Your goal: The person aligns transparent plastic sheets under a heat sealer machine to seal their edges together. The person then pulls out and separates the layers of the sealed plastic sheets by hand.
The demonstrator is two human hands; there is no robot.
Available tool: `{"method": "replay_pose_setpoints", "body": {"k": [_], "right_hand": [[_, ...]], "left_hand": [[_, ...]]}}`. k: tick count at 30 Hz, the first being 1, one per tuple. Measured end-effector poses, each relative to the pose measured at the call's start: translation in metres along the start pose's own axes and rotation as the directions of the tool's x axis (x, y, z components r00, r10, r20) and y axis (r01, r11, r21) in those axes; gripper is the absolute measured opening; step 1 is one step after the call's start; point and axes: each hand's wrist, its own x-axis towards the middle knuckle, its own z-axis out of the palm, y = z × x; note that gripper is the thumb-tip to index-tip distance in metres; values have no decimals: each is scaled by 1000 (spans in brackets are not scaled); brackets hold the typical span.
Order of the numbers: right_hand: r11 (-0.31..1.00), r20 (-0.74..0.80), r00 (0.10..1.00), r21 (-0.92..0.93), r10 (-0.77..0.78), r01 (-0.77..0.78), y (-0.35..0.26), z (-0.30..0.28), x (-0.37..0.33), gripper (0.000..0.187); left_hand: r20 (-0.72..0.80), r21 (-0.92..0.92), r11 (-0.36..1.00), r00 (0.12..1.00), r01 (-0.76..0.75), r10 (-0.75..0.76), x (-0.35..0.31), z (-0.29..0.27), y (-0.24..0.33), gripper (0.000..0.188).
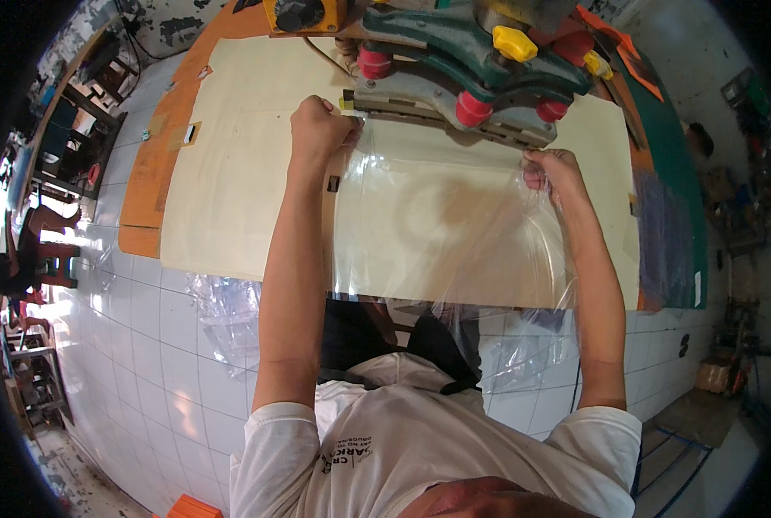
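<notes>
A clear plastic sheet (377, 233) stretches between my two hands over a cream table covering, its near end hanging past the front edge. My left hand (318, 129) is closed on the sheet's far left corner, beside the left end of a press's metal bar. On the other side, my right hand (558, 171) pinches the far right edge, close to the bar's right end. The press (463, 86) has a green frame, red round knobs and a long grey bar (454, 125). The sheet's far edge lies at the bar; whether it passes underneath cannot be made out.
Yellow knobs (515, 43) top the press, and a yellow box (306, 15) stands behind it. Loose clear plastic (230, 319) hangs off the table's front left; more plastic (666, 237) lies at the right. A red stool (57, 263) stands far left on white floor tiles.
</notes>
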Motion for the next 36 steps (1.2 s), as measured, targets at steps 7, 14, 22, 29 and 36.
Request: {"method": "replay_pose_setpoints", "body": {"k": [7,14,22,29,36], "right_hand": [[1000,-12,1000,-9,3,-3,-6,0,-5,17],[996,79,997,87,14,-21,-8,-9,-11,19],[984,100,993,172,-70,52,17,-73,-56,24],[931,-388,848,-108,-362,348,85,-132,-114,17],[827,-484,676,-236,-556,511,109,-140,-114,22]], "left_hand": [[32,-47,999,999,17,-16,0,-3,4,35],[18,-121,993,1000,-4,6,15,9,-24,38],[58,-274,961,998,36,-21,-10,-19,-19,35],[-334,41,957,899,-286,283,-29,-103,-86,23],[-397,44,946,864,-320,311,-45,-146,-122,25]]}}
